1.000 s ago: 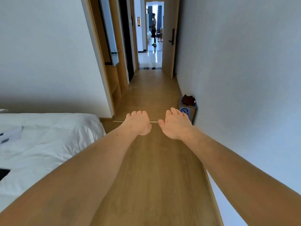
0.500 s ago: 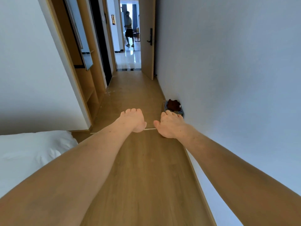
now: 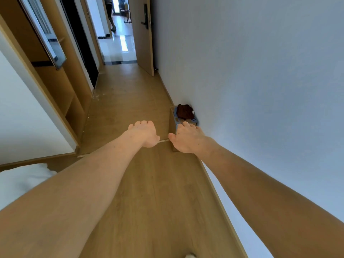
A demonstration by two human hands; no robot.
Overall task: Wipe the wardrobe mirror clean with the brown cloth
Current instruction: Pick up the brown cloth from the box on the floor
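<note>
Where floor meets wall, brown cloth tops box.

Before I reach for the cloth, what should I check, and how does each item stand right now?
1. Brown cloth in sight, lying uncovered on the box by the right wall: ok.
2. Right hand free to take it: ok, it holds nothing.
3. Left hand free: ok, it holds nothing.
4. Right hand on the cloth: not ok, the cloth lies beyond the fingertips.
5. Mirror located: ok, on the wardrobe to the left, seen at a steep angle.
6. Where the mirror is dirty: cannot tell from this angle.
</note>
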